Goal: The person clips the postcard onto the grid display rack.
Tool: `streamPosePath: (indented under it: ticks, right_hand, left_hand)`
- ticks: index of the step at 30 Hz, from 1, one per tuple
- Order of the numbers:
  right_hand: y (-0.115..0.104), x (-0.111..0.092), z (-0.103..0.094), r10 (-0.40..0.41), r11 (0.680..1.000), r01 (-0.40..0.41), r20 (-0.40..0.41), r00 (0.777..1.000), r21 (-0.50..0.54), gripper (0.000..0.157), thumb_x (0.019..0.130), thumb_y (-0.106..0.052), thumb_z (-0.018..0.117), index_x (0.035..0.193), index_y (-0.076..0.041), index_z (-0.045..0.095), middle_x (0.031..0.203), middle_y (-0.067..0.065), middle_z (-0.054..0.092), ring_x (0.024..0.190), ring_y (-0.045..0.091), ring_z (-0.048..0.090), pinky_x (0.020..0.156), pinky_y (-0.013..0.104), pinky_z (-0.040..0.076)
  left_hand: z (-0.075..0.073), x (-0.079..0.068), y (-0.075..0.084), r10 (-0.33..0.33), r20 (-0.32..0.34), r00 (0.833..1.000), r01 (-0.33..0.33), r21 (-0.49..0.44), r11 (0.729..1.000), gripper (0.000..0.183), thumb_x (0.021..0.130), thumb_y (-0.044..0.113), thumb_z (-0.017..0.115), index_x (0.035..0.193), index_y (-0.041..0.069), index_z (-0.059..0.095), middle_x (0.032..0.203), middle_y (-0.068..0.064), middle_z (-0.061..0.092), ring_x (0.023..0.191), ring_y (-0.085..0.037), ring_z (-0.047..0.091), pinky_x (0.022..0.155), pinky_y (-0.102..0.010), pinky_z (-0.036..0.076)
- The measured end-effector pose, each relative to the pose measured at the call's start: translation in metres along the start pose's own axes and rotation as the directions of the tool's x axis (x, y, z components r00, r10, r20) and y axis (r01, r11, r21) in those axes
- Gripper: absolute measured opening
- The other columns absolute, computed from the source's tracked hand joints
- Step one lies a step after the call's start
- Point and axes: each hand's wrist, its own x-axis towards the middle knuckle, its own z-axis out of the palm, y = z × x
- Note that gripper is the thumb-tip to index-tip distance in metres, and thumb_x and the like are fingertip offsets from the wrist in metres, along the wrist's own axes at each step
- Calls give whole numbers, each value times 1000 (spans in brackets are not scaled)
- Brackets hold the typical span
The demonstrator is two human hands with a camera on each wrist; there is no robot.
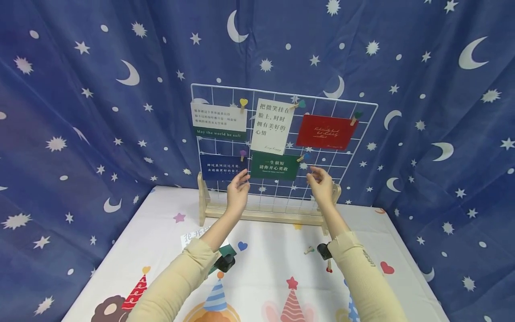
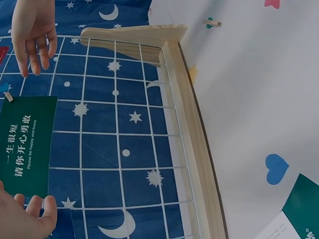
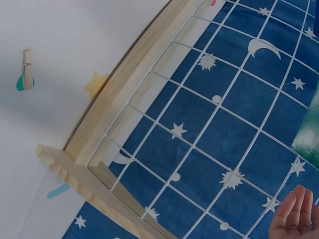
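A green card (image 1: 281,175) with white writing hangs on the white wire grid (image 1: 310,197), with a blue-topped wooden clothespin (image 1: 303,157) at its upper right corner. My left hand (image 1: 238,193) is at the card's lower left side; in the left wrist view its fingertips are right at the card's edge, fingers relaxed. Beside that hand hangs a navy card (image 1: 217,170) under a purple-topped clothespin (image 1: 243,153). To the right of the green card, my right hand (image 1: 322,185) is raised before the grid, fingers loosely extended and holding nothing.
Above hang a white-and-green card (image 1: 219,120), a tall white card (image 1: 270,127) and a red card (image 1: 327,133). Wooden feet and a bar (image 1: 265,216) support the grid. Loose clothespins (image 1: 309,250) and more cards (image 1: 195,237) lie on the table near my forearms.
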Motion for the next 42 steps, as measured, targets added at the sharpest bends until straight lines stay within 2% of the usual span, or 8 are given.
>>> streamPosePath:
  ticks: [8, 12, 16, 22, 28, 36, 39, 42]
  right_hand:
    - [5, -8, -5, 35, 999, -35, 49, 998, 13, 30, 94, -7, 55, 122, 4, 56, 107, 28, 61, 69, -4, 55, 63, 10, 49]
    - [11, -12, -9, 39, 999, -40, 63, 997, 11, 30, 94, -5, 54, 121, 6, 56, 107, 28, 61, 67, -7, 53, 65, 9, 49]
    - [17, -16, -10, 6, 1000, -8, 75, 997, 23, 28, 93, -3, 54, 119, 8, 56, 106, 32, 60, 65, -8, 55, 63, 9, 48]
    - [25, -24, -14, -24, 999, 22, 92, 995, 25, 28, 93, -4, 55, 117, 9, 56, 106, 31, 61, 71, -1, 60, 63, 10, 49]
    - [34, -36, -23, 3, 1000, 0, 137, 991, -25, 29, 94, -8, 55, 120, 6, 56, 106, 28, 61, 74, -3, 57, 65, 10, 47]
    - [46, -51, -31, -30, 998, 40, 204, 979, -48, 29, 93, -6, 56, 118, 9, 57, 101, 27, 62, 73, 0, 60, 65, 11, 48]
    - [44, -60, -36, -56, 993, 79, 238, 970, -85, 28, 93, -4, 57, 116, 10, 57, 99, 27, 62, 77, 11, 63, 68, 11, 48]
    - [48, -68, -41, -99, 984, 135, 265, 959, -120, 26, 92, -3, 57, 114, 10, 59, 97, 24, 64, 79, 15, 63, 70, 13, 48]
  left_hand:
    - [-14, -1, 0, 33, 19, 999, -34, 21, 999, 39, 92, -7, 45, 131, -5, 47, 123, -27, 55, 117, -42, 52, 100, -39, 47]
    - [-23, -3, -2, 24, 32, 999, -26, 47, 999, 36, 92, -6, 45, 128, -3, 50, 119, -26, 58, 114, -41, 55, 88, -23, 52]
    - [-32, -6, -4, 24, 27, 999, -25, 69, 997, 34, 92, -6, 46, 126, -4, 52, 116, -26, 58, 109, -37, 58, 73, -12, 47]
    - [-48, -11, -3, 23, 24, 999, -25, 87, 996, 31, 92, -7, 45, 122, -6, 52, 112, -27, 58, 96, -21, 60, 71, -9, 47]
    - [-71, -16, -7, -15, 22, 1000, 11, 166, 986, 31, 94, -4, 45, 124, -2, 53, 113, -24, 59, 91, -8, 57, 73, -11, 46]
    - [-98, -17, -15, -49, 52, 997, 35, 251, 967, 31, 95, -2, 46, 125, -3, 52, 115, -26, 58, 102, -27, 59, 75, -13, 47]
    - [-105, -18, -14, -68, 74, 995, 45, 274, 961, 32, 95, 0, 46, 127, -3, 51, 117, -27, 58, 102, -26, 59, 74, -14, 46]
    - [-113, -18, -13, -85, 95, 992, 53, 299, 953, 32, 96, 2, 47, 128, -2, 50, 118, -27, 57, 96, -13, 59, 74, -13, 46]
